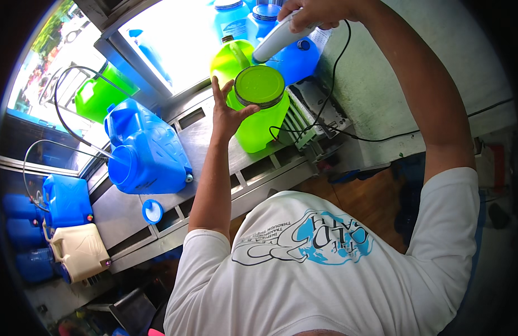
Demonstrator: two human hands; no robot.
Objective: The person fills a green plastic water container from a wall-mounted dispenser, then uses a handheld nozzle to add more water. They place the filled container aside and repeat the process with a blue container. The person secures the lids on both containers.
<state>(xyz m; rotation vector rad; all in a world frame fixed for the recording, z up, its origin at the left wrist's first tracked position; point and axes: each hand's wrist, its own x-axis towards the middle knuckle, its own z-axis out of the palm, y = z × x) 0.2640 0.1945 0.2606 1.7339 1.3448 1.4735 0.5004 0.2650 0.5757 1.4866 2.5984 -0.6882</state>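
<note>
My right hand grips a white corded heat gun or hair dryer, its nozzle pointing down beside a green plastic water jug with a round green lid. At that lid's left and near rim, my left hand rests with thumb and fingers spread. A dark band runs round the jug's neck. Behind stands another green container with a handle. Left of my left arm, a blue jug lies with its wide mouth facing me and a hose reaching into the mouth.
A small blue-rimmed cap lies on the metal counter. Blue jugs and a beige jug stand at left. More blue containers are at the window. A black cord hangs along the right wall.
</note>
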